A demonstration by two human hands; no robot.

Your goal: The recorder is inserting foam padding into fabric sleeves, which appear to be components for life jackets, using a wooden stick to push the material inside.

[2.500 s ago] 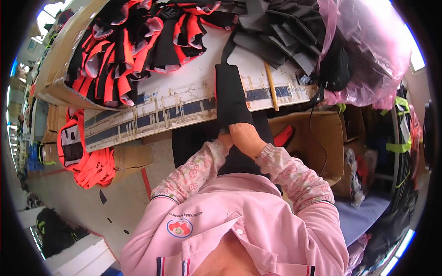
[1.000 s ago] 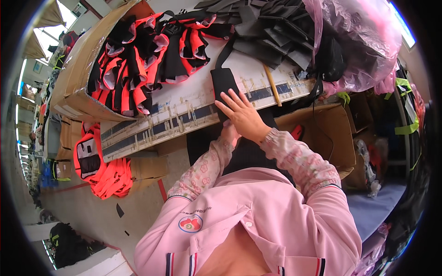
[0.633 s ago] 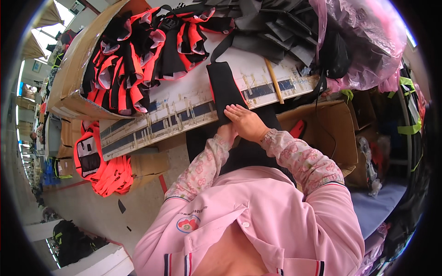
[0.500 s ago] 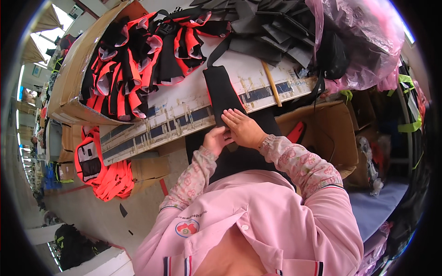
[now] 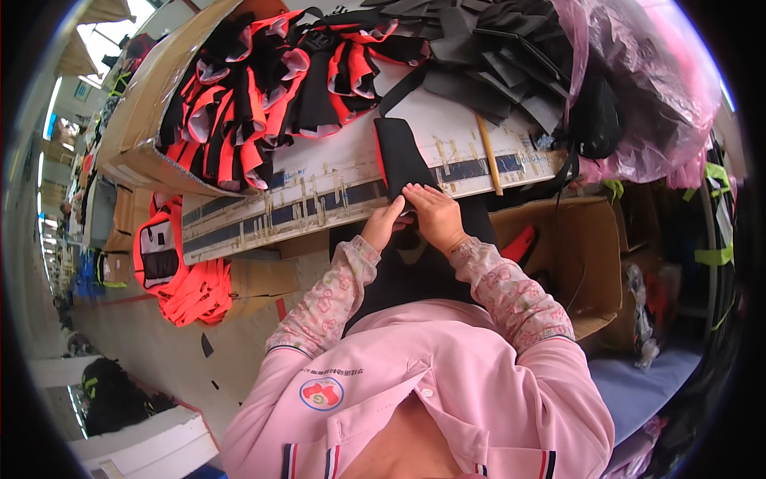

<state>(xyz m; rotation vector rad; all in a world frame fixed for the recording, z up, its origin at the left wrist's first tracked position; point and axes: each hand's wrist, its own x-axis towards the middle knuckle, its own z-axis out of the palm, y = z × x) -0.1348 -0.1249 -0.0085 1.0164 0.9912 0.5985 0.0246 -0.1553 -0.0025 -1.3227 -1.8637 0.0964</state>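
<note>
1. At the worktable's (image 5: 319,156) left end, a cardboard box (image 5: 142,120) held orange-and-black pieces (image 5: 239,104).
2. The left hand (image 5: 384,224) pinched the near end of the black padded strip (image 5: 401,154), which lay over the front edge.
3. The right hand (image 5: 436,215) rested fingers on it; whether clamped, I couldn't tell.
4. Rightward, a wooden stick (image 5: 488,154) crossed that edge.

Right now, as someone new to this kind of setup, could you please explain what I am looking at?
There is no machine: a wide fisheye camera on a person's head looks down, which makes straight edges bend. The person's bare left hand and right hand hold the near end of a flat black piece with a red edge. On the white table lie dark grey sheets, a thin wooden stick and orange-and-black pieces by a cardboard box.
</note>
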